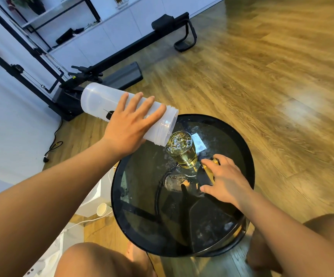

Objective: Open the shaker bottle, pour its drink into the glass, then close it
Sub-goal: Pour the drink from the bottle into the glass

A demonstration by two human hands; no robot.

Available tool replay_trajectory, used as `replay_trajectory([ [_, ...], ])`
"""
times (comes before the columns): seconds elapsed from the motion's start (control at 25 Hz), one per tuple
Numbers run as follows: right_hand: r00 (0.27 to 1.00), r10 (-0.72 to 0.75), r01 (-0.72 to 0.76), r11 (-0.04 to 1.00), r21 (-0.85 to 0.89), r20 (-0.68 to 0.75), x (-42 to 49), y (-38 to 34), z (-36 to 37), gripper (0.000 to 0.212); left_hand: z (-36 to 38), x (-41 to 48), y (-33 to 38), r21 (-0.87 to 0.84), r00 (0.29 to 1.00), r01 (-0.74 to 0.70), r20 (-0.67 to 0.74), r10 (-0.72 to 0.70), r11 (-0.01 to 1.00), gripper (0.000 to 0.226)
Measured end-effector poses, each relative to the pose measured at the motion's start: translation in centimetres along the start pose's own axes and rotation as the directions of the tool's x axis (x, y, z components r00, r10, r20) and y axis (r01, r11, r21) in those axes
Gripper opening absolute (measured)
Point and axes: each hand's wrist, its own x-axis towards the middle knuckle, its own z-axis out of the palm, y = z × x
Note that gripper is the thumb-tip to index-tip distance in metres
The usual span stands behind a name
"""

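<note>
Shaker bottle: held tipped at centre-left, mouth over the glass, so the drink is emptied into it.
Left hand: wrapped round the bottle.
Glass: nearly filled, mid-frame on the round table.
Right hand: clasped on the lid, kept ready for closing.

The shaker bottle, frosted clear plastic with a threaded neck, is lidless and tipped almost flat in the air, mouth just above the glass; the glass stands upright on the table, nearly full of yellow drink; the black-and-gold lid lies just beside its foot.
</note>
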Motion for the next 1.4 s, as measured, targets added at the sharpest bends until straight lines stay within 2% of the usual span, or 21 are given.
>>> replay_trajectory([
  [0.48, 1.000, 0.002, -0.002, 1.000, 0.005, 0.010, -0.12, -0.20, -0.33, 0.086, 0.01, -0.24, 0.22, 0.041, 0.997, -0.069, 0.049, 0.067, 0.997, 0.100],
  [0.72, 1.000, -0.003, 0.003, 1.000, 0.002, 0.007, -0.16, -0.21, -0.39, 0.086, 0.00, 0.00, 0.40, 0.005, 0.997, -0.013, 0.076, 0.013, 1.000, 0.098],
  [0.88, 1.000, -0.004, 0.004, 1.000, 0.002, 0.008, -0.12, -0.22, -0.39, 0.086, -0.01, 0.15, 0.37, -0.056, 0.993, 0.081, 0.088, -0.076, 0.995, 0.097],
  [1.16, 1.000, -0.001, 0.001, 1.000, 0.001, 0.012, -0.16, -0.28, -0.45, 0.087, 0.20, 0.01, 0.61, -0.061, 0.994, 0.072, 0.091, -0.066, 0.996, 0.098],
  [1.4, 1.000, -0.003, 0.003, 1.000, 0.002, 0.021, -0.14, -0.38, -0.58, 0.086, 0.38, 0.27, 0.87, -0.099, 0.983, 0.140, 0.130, -0.127, 0.985, 0.094],
])
